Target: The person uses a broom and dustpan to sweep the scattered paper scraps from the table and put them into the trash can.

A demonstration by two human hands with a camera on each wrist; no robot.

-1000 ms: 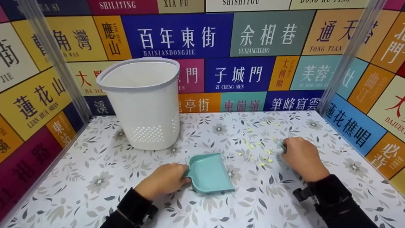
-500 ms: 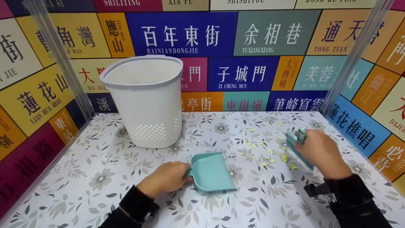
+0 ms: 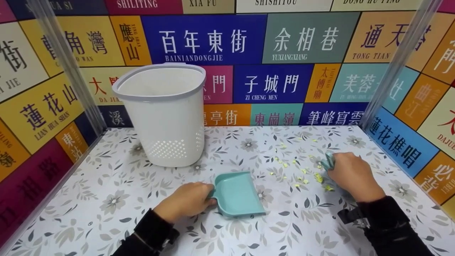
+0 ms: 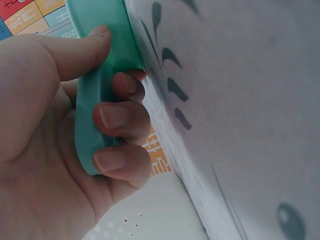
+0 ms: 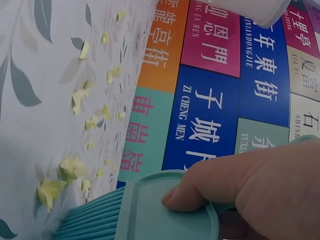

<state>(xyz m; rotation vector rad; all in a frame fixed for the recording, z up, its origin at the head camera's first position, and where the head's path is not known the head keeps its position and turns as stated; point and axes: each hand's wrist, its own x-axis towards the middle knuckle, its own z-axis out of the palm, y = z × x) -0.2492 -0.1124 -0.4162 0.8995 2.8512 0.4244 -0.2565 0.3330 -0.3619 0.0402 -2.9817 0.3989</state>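
My left hand grips the handle of a teal dustpan, which lies on the table with its wide edge facing right. In the left wrist view, fingers curl round the dustpan handle. On the right, my right hand holds a small teal brush; its bristles show in the right wrist view, close to the tabletop. Yellow paper scraps lie scattered left of the brush. In the head view the hand hides most of the brush.
A white waste bin with a grey rim stands upright at the back left. Flower-patterned cloth covers the table. Walls of coloured signs close off the back and sides, with clear posts at the corners.
My right hand with the brush moved right, showing more yellow scraps, then shifted slightly back left as the brush turned. My left hand and the dustpan stay in place; the head view shifted slightly.
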